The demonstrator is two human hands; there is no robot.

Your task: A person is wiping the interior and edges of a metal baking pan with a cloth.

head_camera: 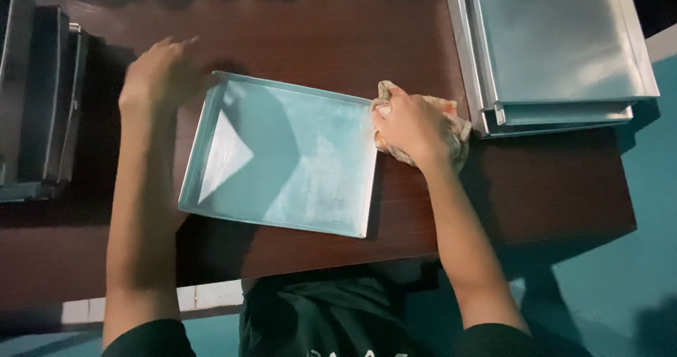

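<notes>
We had the metal tray [282,156] flat at the table's [338,39] centre. Our right hand [409,124] clenched a cloth [451,117] at its three o'clock edge; our left hand [159,75] lay loose-fingered at ten o'clock. Wiping seemed underway; inside needed passes.

A bakery-style kitchen, it seems; stacked metal baking trays [560,46] on a dark wooden worktop [317,25]; dark loaf tins [42,96] alongside.
</notes>
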